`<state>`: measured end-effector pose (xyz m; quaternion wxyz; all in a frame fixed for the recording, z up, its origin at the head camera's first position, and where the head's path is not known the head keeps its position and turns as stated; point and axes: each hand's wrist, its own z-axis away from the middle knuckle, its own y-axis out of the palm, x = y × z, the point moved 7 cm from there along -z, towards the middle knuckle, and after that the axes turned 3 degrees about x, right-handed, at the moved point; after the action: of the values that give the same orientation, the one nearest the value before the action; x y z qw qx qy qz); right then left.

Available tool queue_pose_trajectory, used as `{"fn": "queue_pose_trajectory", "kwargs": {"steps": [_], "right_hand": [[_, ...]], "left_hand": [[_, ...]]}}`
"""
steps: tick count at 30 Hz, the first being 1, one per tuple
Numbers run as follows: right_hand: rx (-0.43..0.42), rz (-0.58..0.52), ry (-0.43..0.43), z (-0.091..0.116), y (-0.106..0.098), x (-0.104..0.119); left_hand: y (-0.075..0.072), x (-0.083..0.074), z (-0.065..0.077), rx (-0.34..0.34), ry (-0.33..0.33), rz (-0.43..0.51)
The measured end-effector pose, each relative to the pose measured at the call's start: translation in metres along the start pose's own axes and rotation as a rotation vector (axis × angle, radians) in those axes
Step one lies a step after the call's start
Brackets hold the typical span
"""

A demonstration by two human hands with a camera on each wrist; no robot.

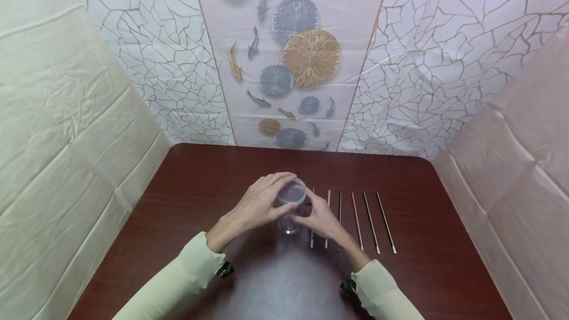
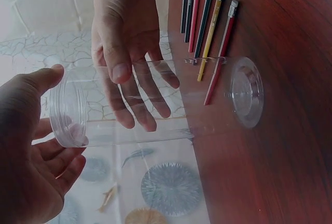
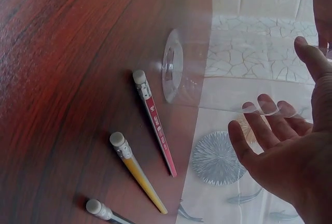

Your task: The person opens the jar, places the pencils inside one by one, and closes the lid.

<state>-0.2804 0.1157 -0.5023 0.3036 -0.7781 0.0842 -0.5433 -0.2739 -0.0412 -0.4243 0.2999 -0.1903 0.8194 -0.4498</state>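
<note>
A clear plastic jar (image 1: pixel 290 229) stands upright on the table in front of me. Its transparent lid (image 1: pixel 292 192) sits on top. My left hand (image 1: pixel 258 204) grips the lid's rim, thumb on the near side and fingers on the far side. Lower down, my right hand (image 1: pixel 323 218) holds the jar's body from the right, its thumb and fingers curved around the wall. Through the clear wall in the left wrist view, the right fingers show behind the jar. A red pencil (image 3: pixel 160 133) and a yellow pencil (image 3: pixel 139 177) lie near its base.
Several pencils with white erasers lie in a row to the right, including a dark one (image 1: pixel 371 223) and another dark one (image 1: pixel 386 222). The dark red wooden table (image 1: pixel 200 177) meets a patterned cloth backdrop (image 1: pixel 169 53) behind, with pale cloth walls at both sides.
</note>
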Motion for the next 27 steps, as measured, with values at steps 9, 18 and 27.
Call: {"fn": "queue_pose_trajectory", "kwargs": {"steps": [9, 18, 27], "right_hand": [[-0.004, 0.009, -0.012, 0.000, 0.001, 0.002], [-0.004, 0.008, -0.046, 0.000, 0.000, 0.003], [0.004, -0.004, -0.066, 0.000, 0.001, 0.004]], "left_hand": [[-0.002, -0.003, 0.001, -0.016, -0.023, -0.018], [-0.003, -0.011, 0.002, -0.044, -0.053, -0.075], [-0.003, -0.022, 0.005, -0.112, -0.080, -0.135]]}}
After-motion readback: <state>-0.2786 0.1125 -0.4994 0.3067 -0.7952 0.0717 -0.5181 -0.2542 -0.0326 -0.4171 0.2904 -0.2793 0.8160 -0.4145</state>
